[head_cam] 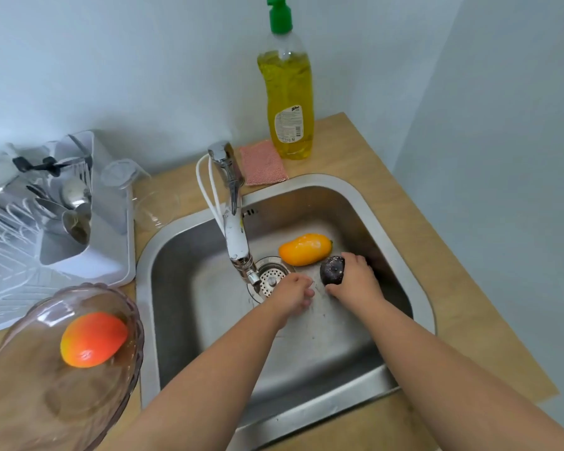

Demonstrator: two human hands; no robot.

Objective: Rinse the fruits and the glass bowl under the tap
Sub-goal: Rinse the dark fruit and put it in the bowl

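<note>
My right hand grips a dark purple fruit low in the steel sink, right of the drain strainer. My left hand hangs beside it with loosely curled fingers and holds nothing, just below the tap spout. A yellow-orange mango lies on the sink floor behind the purple fruit. The glass bowl stands on the counter at the lower left, with an orange-red fruit inside it. I cannot tell whether water is running.
A white drying rack with cutlery stands left of the sink, a clear glass beside it. Behind the tap lie a pink sponge cloth and a tall bottle of yellow dish soap. The wooden counter ends at the right.
</note>
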